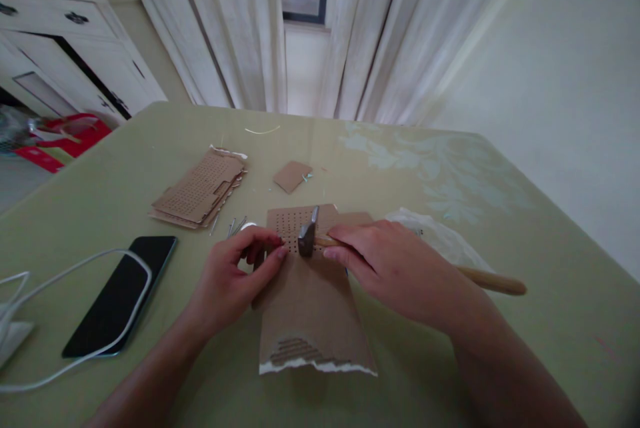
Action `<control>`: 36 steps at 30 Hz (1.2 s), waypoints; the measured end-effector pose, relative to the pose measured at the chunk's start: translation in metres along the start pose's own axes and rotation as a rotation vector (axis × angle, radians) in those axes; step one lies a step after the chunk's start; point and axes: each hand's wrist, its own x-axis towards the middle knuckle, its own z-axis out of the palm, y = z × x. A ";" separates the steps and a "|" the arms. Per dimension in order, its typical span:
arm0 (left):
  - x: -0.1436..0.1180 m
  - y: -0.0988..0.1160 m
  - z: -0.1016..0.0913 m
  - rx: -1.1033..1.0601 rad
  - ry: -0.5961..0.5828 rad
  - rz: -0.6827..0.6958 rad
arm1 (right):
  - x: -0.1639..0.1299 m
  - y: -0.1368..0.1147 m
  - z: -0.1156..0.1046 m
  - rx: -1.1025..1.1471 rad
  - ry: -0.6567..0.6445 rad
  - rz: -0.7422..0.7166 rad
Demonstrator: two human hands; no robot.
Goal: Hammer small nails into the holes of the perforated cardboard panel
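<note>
Above the dotted cardboard (307,301), the right hand (390,258) is closed around a hammer (306,241); whether its head touches the cardboard, I cannot tell. At the cardboard's left side, the left hand (245,271) bends its thumb and forefinger close together, their grip unclear. Left of the cardboard lie nails (232,227) and a phone (110,301).

both forearms (163,355) are bare (the wrists (197,318) too), tapering toward slim, bare fingers (256,235).

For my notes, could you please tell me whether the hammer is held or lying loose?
Held: the right hand grips the hammer by its wooden handle, over the perforated cardboard.
</note>
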 end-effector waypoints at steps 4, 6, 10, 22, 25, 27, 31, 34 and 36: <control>0.000 -0.002 -0.001 -0.025 0.004 0.008 | 0.001 -0.001 0.000 -0.013 -0.015 -0.002; -0.001 -0.002 0.001 -0.027 0.010 0.010 | 0.000 -0.002 0.000 -0.010 -0.020 0.007; -0.002 0.001 0.003 -0.020 -0.003 0.021 | -0.001 -0.002 -0.001 0.010 -0.008 0.008; -0.001 0.004 0.002 0.012 0.009 0.060 | -0.001 -0.001 0.000 0.002 -0.012 -0.003; 0.000 0.006 0.002 0.028 0.003 0.094 | -0.001 -0.002 -0.001 0.006 -0.010 -0.008; 0.000 0.008 0.002 0.050 0.007 0.123 | -0.001 -0.002 -0.001 -0.004 -0.016 -0.007; -0.001 0.009 0.002 0.096 0.015 0.149 | 0.000 -0.002 0.001 -0.020 -0.031 0.003; -0.003 0.008 0.003 0.105 0.027 0.147 | 0.000 -0.003 0.001 -0.022 -0.038 0.022; -0.003 0.008 0.004 0.098 0.029 0.147 | 0.000 -0.003 0.000 -0.023 -0.038 0.034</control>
